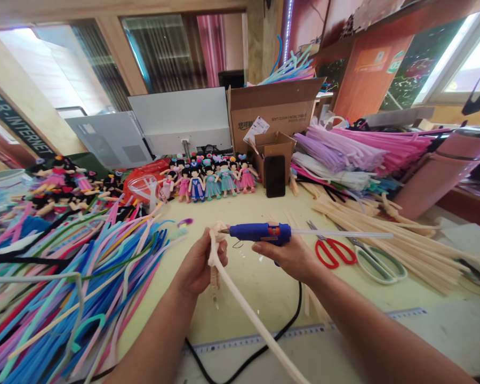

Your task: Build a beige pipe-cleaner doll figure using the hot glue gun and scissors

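Observation:
A blue glue gun [260, 232] is gripped in my right hand [294, 256], with a clear glue stick [344, 233] jutting from its back. Its metal nozzle points left and meets or nearly meets a cream pipe-cleaner piece [218, 234]. My left hand [201, 261] is closed around that piece, partly hiding it. From it a long cream pipe cleaner [252, 314] runs down toward the bottom edge. A black cord [292, 320] curves below my right hand.
Loose coloured pipe cleaners [100, 277] cover the left side. Small dolls [212, 181] stand at the back beside a black phone [275, 176]. Red scissors [330, 250], green-white scissors [384, 264] and cream pipe cleaners [400, 245] lie rightward. A ruler [308, 330] crosses the front.

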The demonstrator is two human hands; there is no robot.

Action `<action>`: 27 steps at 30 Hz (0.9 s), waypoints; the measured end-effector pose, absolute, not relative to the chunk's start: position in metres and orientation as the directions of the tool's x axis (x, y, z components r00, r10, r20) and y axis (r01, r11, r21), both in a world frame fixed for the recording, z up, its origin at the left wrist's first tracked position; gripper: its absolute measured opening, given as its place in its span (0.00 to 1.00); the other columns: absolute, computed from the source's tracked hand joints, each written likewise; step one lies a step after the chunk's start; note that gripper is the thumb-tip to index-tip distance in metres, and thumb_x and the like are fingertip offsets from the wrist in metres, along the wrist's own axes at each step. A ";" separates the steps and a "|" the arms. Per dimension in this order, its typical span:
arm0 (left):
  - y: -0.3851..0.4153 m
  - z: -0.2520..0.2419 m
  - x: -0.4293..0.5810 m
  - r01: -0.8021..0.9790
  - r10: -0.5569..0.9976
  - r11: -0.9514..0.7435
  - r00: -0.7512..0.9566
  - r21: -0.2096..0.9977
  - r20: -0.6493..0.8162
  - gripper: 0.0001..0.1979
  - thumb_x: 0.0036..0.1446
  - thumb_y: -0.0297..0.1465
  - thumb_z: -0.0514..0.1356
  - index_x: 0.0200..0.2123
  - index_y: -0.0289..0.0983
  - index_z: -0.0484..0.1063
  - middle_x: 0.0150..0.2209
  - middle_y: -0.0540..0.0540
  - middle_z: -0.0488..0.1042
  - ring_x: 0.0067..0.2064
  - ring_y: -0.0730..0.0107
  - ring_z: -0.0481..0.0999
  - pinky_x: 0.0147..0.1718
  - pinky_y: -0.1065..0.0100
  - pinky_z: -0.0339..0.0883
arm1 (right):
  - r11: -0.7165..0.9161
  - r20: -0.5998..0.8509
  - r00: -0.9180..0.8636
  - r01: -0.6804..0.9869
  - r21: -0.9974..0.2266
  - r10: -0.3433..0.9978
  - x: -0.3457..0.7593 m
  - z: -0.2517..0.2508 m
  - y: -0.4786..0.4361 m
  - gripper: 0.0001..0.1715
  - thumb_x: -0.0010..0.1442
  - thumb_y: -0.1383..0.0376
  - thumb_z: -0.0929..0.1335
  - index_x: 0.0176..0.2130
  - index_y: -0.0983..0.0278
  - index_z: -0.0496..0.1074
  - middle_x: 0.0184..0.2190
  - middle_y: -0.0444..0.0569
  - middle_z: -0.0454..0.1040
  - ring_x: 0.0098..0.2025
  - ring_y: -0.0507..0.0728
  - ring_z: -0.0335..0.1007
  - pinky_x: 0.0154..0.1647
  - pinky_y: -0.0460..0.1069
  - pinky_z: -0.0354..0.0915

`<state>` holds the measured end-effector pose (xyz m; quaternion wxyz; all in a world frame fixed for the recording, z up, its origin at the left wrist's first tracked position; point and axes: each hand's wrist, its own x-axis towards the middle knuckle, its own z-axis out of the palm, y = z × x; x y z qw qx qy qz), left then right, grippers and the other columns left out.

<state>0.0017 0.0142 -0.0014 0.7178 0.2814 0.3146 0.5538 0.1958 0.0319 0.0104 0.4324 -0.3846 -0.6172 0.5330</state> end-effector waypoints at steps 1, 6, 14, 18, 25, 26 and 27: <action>0.014 -0.001 0.002 -0.618 0.973 0.226 0.187 0.753 -0.138 0.14 0.60 0.41 0.63 0.34 0.36 0.70 0.19 0.54 0.65 0.17 0.82 0.56 0.16 0.79 0.54 | 0.139 0.127 -0.335 0.013 -0.990 0.934 0.196 0.011 0.032 0.14 0.46 0.56 0.74 0.26 0.60 0.68 0.20 0.39 0.64 0.24 0.50 0.57 0.24 0.46 0.55; 0.013 0.000 0.002 -0.616 0.972 0.224 0.196 0.756 -0.128 0.13 0.60 0.40 0.62 0.33 0.35 0.70 0.19 0.54 0.64 0.17 0.82 0.56 0.16 0.79 0.53 | 0.145 0.139 -0.374 -0.012 -0.989 0.917 0.198 0.015 0.033 0.12 0.47 0.57 0.73 0.27 0.60 0.70 0.19 0.38 0.61 0.22 0.49 0.53 0.22 0.46 0.52; 0.014 -0.003 -0.003 -0.654 0.963 0.246 0.250 0.716 -0.102 0.14 0.58 0.38 0.64 0.28 0.35 0.66 0.20 0.53 0.65 0.16 0.83 0.56 0.16 0.79 0.54 | 0.049 0.023 -0.305 0.077 -0.996 0.952 0.205 0.014 0.037 0.18 0.44 0.51 0.72 0.22 0.62 0.70 0.16 0.39 0.60 0.20 0.48 0.52 0.19 0.45 0.48; 0.014 -0.003 -0.004 -0.683 0.959 0.257 0.270 0.683 -0.091 0.14 0.62 0.36 0.60 0.27 0.35 0.65 0.20 0.53 0.65 0.16 0.83 0.56 0.16 0.79 0.54 | 0.053 0.021 -0.288 0.105 -0.993 0.957 0.206 0.014 0.037 0.20 0.43 0.49 0.71 0.21 0.63 0.70 0.16 0.41 0.62 0.20 0.49 0.54 0.19 0.45 0.50; 0.011 0.005 -0.001 -0.705 0.956 0.275 0.271 0.654 -0.109 0.15 0.67 0.30 0.51 0.26 0.35 0.64 0.20 0.52 0.64 0.15 0.83 0.57 0.15 0.80 0.54 | 0.086 0.049 -0.302 0.109 -0.990 0.952 0.206 0.014 0.039 0.19 0.43 0.49 0.71 0.21 0.62 0.69 0.15 0.40 0.61 0.20 0.49 0.55 0.20 0.46 0.52; 0.011 0.006 -0.001 -0.706 0.956 0.277 0.269 0.652 -0.115 0.15 0.68 0.30 0.50 0.26 0.35 0.64 0.20 0.52 0.64 0.15 0.83 0.56 0.15 0.80 0.54 | 0.092 0.055 -0.306 0.108 -0.990 0.950 0.206 0.014 0.039 0.19 0.44 0.50 0.71 0.21 0.62 0.69 0.15 0.39 0.60 0.20 0.49 0.54 0.20 0.46 0.52; 0.011 0.006 -0.001 -0.706 0.957 0.278 0.265 0.651 -0.120 0.16 0.68 0.30 0.50 0.26 0.35 0.64 0.19 0.52 0.64 0.15 0.83 0.56 0.15 0.80 0.53 | 0.097 0.060 -0.308 0.107 -0.990 0.949 0.205 0.015 0.039 0.19 0.44 0.50 0.71 0.21 0.62 0.69 0.14 0.39 0.60 0.20 0.49 0.54 0.20 0.46 0.52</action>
